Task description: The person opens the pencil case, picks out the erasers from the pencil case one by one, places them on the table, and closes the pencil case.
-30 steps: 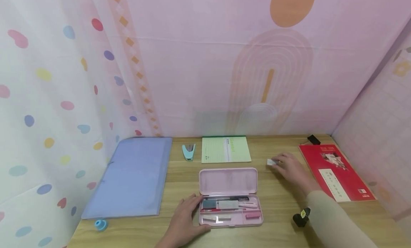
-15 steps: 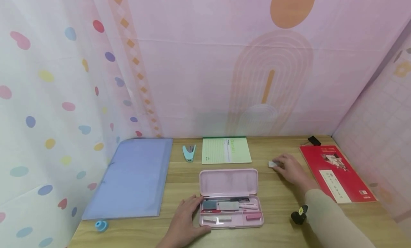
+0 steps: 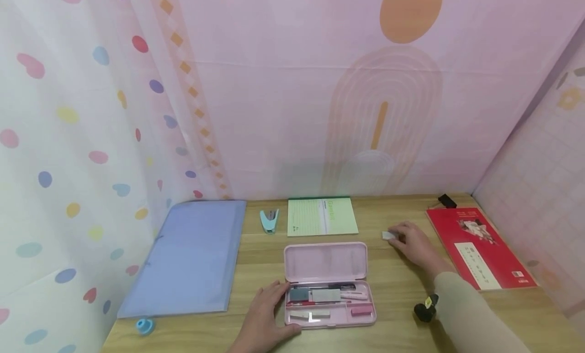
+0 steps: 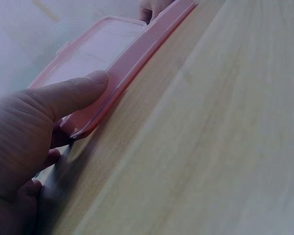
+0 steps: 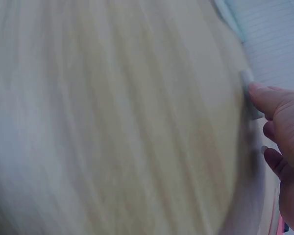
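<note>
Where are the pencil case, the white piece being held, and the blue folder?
Pencil case (image 3: 326,261): head view, open lid's inside.
White piece (image 3: 388,235): head view, exposed end.
Blue folder (image 3: 185,261): head view, cover's middle.

Readable lettering on the desk items.
The pale green notepad (image 3: 312,217) bears one word, apparently "Gambit", running downward beside its pale band (image 3: 324,218); the small mark (image 3: 295,228) at its lower left is illegible. On the red booklet (image 3: 493,251), the characters on the white panel (image 3: 477,266) and the fine print (image 3: 467,214) near the top edge are too small to read.
</note>
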`<action>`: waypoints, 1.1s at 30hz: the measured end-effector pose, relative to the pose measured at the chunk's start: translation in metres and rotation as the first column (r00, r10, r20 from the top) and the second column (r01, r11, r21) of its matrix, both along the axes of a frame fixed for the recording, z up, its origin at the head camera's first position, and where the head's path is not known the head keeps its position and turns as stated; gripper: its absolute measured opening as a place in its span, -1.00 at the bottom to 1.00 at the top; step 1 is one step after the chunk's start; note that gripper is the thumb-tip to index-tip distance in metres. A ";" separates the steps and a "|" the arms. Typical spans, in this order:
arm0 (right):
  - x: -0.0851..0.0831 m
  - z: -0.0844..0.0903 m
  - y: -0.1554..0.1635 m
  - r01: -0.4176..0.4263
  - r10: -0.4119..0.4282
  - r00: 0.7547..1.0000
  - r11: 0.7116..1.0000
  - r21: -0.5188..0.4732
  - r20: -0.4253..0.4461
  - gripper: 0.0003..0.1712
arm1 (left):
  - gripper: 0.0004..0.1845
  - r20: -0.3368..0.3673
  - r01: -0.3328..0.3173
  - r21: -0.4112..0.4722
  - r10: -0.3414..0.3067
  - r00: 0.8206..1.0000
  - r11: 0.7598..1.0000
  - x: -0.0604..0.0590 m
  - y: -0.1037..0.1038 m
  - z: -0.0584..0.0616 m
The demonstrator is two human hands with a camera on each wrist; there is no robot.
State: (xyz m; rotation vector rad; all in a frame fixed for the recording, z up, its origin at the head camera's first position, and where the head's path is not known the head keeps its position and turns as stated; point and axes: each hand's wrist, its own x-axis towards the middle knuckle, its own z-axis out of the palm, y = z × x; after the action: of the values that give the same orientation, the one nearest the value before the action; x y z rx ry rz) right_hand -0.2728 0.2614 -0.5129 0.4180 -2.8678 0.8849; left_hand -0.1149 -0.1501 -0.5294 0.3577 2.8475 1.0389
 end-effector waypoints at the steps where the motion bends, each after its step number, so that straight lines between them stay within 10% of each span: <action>1: 0.001 0.001 0.000 0.012 -0.012 1.000 1.000 -0.017 -0.004 -0.59 | 0.09 0.002 -0.003 0.002 0.003 1.000 1.000 0.000 0.000 0.000; 8: 0.035 0.027 -0.018 0.062 -0.065 0.998 0.990 -0.128 -0.021 -0.52 | 0.10 -0.009 0.002 0.001 -0.002 1.000 1.000 0.000 0.000 -0.001; 17: 0.087 0.034 -0.072 -0.149 0.137 0.985 0.983 -0.112 -0.110 -0.58 | 0.09 -0.043 0.011 -0.010 -0.011 0.999 1.000 0.001 0.000 -0.003; 33: 0.108 0.010 -0.120 -0.331 0.337 0.939 0.940 -0.086 0.066 -0.68 | 0.10 -0.053 0.004 -0.031 -0.006 0.999 1.000 0.001 -0.001 -0.002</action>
State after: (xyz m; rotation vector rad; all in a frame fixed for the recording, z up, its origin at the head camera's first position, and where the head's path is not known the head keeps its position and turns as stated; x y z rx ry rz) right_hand -0.1645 0.1412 -0.5024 0.9022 -2.8710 1.0765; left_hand -0.1138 -0.1507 -0.5310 0.3960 2.9044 0.9985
